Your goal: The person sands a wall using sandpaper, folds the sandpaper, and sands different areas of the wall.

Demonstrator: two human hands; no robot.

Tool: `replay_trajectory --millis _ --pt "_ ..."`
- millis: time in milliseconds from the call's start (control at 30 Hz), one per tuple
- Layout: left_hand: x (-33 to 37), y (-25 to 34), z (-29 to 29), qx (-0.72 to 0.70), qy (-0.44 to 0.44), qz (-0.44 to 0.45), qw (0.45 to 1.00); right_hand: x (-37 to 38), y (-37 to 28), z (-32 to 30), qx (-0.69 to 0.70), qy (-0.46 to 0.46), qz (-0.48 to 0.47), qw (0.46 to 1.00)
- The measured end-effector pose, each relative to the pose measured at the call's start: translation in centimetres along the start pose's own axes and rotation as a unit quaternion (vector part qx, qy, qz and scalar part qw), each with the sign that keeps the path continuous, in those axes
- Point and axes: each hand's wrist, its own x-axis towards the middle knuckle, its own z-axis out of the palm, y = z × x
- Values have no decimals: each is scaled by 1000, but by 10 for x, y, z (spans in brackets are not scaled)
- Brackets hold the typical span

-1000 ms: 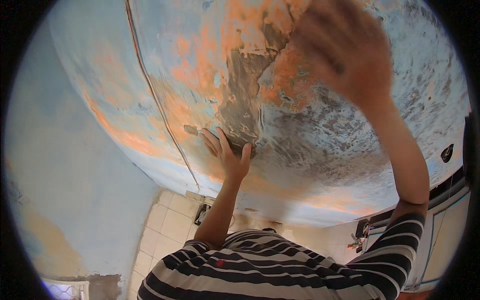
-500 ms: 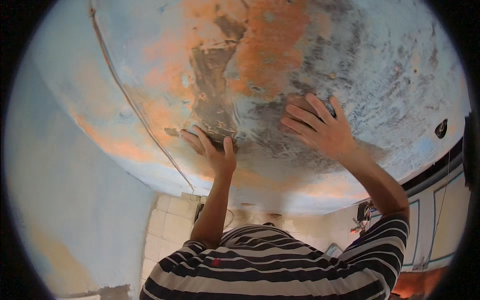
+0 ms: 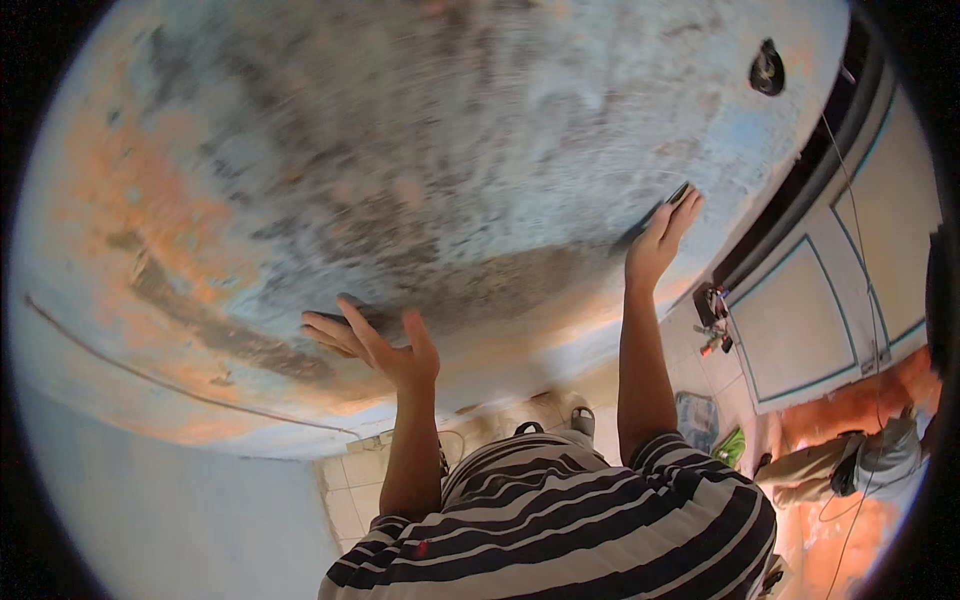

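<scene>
A large wall (image 3: pixel 480 160) with worn pale-blue paint, dark smudges and orange patches fills the upper view. My left hand (image 3: pixel 385 345) lies against its lower part, fingers outstretched and thumb apart, holding nothing that I can see. Farther right, my right hand (image 3: pixel 660 240) is pressed to the wall, its fingers extended over a small flat dark piece (image 3: pixel 680 193) with a greenish edge. Most of that piece is hidden by the fingers, so its kind is unclear. Along the wall's base runs a damp-looking brownish band (image 3: pixel 520 280).
A black fitting (image 3: pixel 767 68) sticks out of the wall at upper right. A thin cord (image 3: pixel 190 392) runs along the lower left. White panelled doors (image 3: pixel 795 325) stand at right, with another person (image 3: pixel 850 465) near them. Tools (image 3: pixel 712 315) and a clear bag (image 3: pixel 697 418) lie on the tiles.
My view has swung to the right along the wall. My right hand has moved rightward, now seen edge-on with a flat piece at its fingers; my left hand stays spread on the wall.
</scene>
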Motion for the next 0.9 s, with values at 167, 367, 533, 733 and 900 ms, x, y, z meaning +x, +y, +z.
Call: replay_trajectory --millis 167,367,533,733,900 --pt "-38 70 54 -41 -41 62 996 41 2 -16 -75 -145 -353 921" --pt "-70 151 112 -102 -85 83 988 133 75 -38 -38 66 -64 995" --pt "-68 194 154 -9 -63 92 994 163 93 -66 -176 -172 -314 917" --pt "-71 255 185 20 -37 39 998 210 129 -82 -34 -132 -296 945" --pt "-79 260 196 29 -40 60 997 293 155 -88 -36 27 -50 998"
